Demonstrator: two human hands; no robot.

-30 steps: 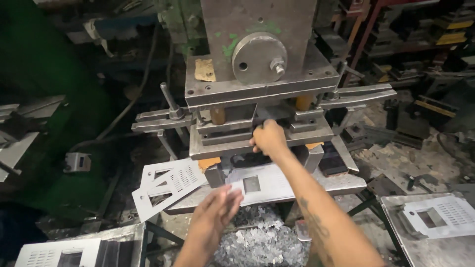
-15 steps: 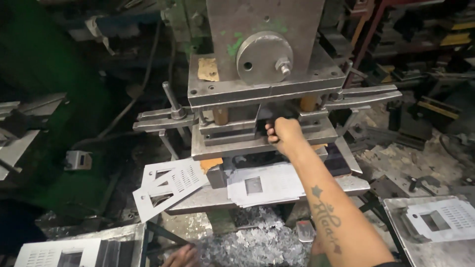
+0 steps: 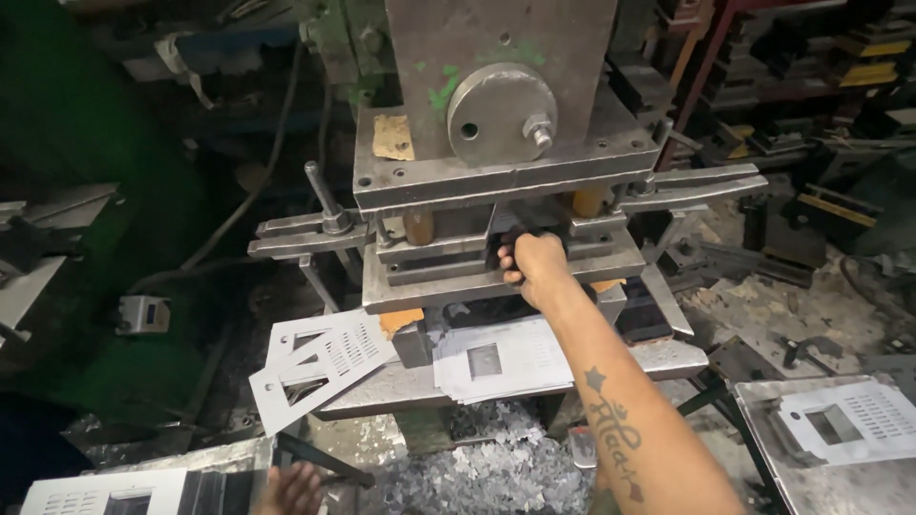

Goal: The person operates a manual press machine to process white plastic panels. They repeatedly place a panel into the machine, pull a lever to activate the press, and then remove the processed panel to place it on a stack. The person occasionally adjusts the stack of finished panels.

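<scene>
We see the right hand point(image 3: 536, 264) at the centre, fingers curled around a dark part in the gap of the grey steel punch press point(image 3: 496, 172). At six o'clock from it lies a stack of perforated white metal sheets point(image 3: 501, 358). The left hand point(image 3: 289, 488) sits at seven o'clock, fingers loosely spread, just beside a grey metal tray point(image 3: 143, 486).

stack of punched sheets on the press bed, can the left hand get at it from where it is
Probably yes. The left hand sits low by the near tray, and the stack of punched sheets lies uncovered at the front of the press bed. The right hand is higher, at the die, so its forearm only borders the stack.
</scene>
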